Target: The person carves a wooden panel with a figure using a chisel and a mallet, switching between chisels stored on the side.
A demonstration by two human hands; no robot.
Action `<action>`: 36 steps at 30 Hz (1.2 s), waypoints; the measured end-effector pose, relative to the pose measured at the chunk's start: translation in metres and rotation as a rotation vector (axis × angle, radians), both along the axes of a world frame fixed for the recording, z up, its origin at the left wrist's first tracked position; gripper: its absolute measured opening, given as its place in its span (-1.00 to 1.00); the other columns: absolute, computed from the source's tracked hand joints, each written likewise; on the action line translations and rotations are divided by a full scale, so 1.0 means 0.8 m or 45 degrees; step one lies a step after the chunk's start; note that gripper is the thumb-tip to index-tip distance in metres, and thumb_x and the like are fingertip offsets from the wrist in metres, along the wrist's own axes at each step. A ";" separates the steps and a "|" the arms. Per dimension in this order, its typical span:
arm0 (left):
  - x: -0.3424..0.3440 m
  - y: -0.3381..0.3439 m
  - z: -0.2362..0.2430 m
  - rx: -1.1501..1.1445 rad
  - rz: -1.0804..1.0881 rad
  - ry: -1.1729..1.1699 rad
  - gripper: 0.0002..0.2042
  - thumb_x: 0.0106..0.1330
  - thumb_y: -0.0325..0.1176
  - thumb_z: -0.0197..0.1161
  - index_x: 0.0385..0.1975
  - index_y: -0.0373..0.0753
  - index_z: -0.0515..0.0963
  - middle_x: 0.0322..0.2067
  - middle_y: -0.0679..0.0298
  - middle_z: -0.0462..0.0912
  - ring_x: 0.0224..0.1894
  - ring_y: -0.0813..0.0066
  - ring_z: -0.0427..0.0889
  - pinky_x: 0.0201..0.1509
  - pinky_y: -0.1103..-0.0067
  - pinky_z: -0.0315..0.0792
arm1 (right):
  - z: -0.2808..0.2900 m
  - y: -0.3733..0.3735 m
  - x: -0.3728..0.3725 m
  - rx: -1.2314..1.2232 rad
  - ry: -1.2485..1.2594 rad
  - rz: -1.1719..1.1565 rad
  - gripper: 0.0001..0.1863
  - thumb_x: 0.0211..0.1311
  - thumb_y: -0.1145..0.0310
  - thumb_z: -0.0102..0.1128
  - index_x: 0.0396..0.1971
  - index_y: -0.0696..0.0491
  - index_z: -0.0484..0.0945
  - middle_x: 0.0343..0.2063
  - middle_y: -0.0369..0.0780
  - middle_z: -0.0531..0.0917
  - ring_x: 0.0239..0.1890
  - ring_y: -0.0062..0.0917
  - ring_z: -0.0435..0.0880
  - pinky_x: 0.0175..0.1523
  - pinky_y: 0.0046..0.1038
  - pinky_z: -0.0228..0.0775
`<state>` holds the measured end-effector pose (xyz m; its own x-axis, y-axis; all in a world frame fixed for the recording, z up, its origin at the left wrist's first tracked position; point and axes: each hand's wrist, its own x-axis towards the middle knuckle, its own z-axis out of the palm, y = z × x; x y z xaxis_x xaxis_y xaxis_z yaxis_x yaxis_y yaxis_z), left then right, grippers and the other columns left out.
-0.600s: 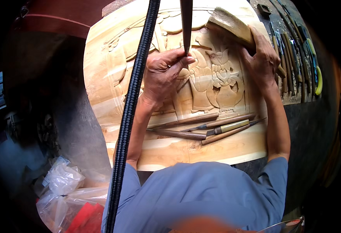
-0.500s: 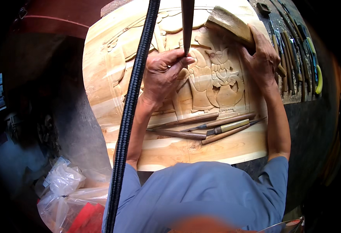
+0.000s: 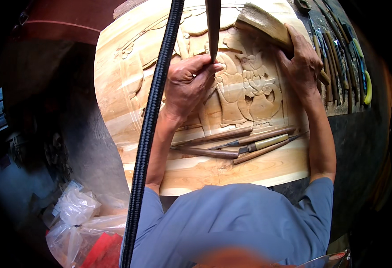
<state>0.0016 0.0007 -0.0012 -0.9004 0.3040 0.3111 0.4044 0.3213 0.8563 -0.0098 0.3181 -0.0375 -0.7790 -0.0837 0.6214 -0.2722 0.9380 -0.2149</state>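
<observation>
A pale wooden panel (image 3: pixel 111 80) carved in relief with figures and plant forms lies in front of me. My left hand (image 3: pixel 186 85) pinches an upright carving chisel (image 3: pixel 213 27) low on its length, over the middle of the relief. The fingers hide the chisel's cutting tip. My right hand (image 3: pixel 302 62) is wrapped round a wooden mallet (image 3: pixel 265 24), whose blocky head points up and left, a little to the right of the chisel and apart from it. Part of the mallet's handle shows beyond my wrist.
Several carving chisels (image 3: pixel 231 154) lie across the panel's near side. More tools (image 3: pixel 339 67) sit in a row on the right. A dark braided cord (image 3: pixel 153 111) crosses the view in front of my left arm. At lower left is a clear plastic bag (image 3: pixel 77 210) with something red.
The whole view has shifted slightly. Both hands keep their grips on the chisel and the mallet, with the mallet at nearly the same height beside the chisel.
</observation>
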 end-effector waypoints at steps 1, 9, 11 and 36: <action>-0.001 -0.002 -0.001 -0.016 -0.012 0.025 -0.85 0.38 -0.48 0.57 -0.12 -0.35 0.86 -0.31 0.22 0.91 -0.33 0.63 0.81 -0.20 0.65 0.65 | -0.002 0.001 -0.001 -0.003 0.002 -0.001 -0.30 0.16 0.22 0.65 0.31 0.06 0.62 0.08 -0.07 0.79 0.10 -0.11 0.80 0.19 -0.20 0.65; 0.001 0.001 0.001 -0.044 -0.013 0.135 -0.86 0.34 -0.49 0.58 -0.17 -0.36 0.84 -0.36 0.17 0.88 -0.38 0.54 0.81 -0.23 0.61 0.63 | 0.009 0.003 0.000 -0.097 -0.041 -0.090 -0.40 0.26 0.12 0.61 0.22 0.04 0.63 -0.07 -0.04 0.82 -0.06 -0.13 0.85 0.07 -0.21 0.68; 0.001 0.000 0.004 -0.126 -0.014 0.213 -0.87 0.33 -0.50 0.58 -0.18 -0.36 0.83 -0.37 0.14 0.87 -0.39 0.49 0.82 -0.24 0.60 0.62 | 0.036 -0.003 0.004 -0.294 -0.186 -0.155 -0.42 0.35 0.06 0.56 0.23 0.03 0.62 -0.13 -0.05 0.84 -0.16 -0.16 0.87 0.00 -0.21 0.69; 0.006 -0.002 -0.018 -0.109 0.033 0.525 -0.83 0.27 -0.43 0.60 -0.18 -0.23 0.81 -0.45 0.16 0.80 -0.47 0.24 0.75 -0.36 0.41 0.59 | 0.255 -0.025 0.012 0.291 0.080 0.442 -0.51 0.53 0.13 0.32 0.38 -0.14 0.62 0.31 -0.10 0.70 -0.01 -0.44 0.84 0.01 -0.41 0.71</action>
<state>0.0062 -0.0005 -0.0158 -0.7137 0.3229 0.6216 0.6982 0.3988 0.5945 0.0001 0.2979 0.1666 -0.6416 -0.4758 0.6017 -0.5865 0.8098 0.0149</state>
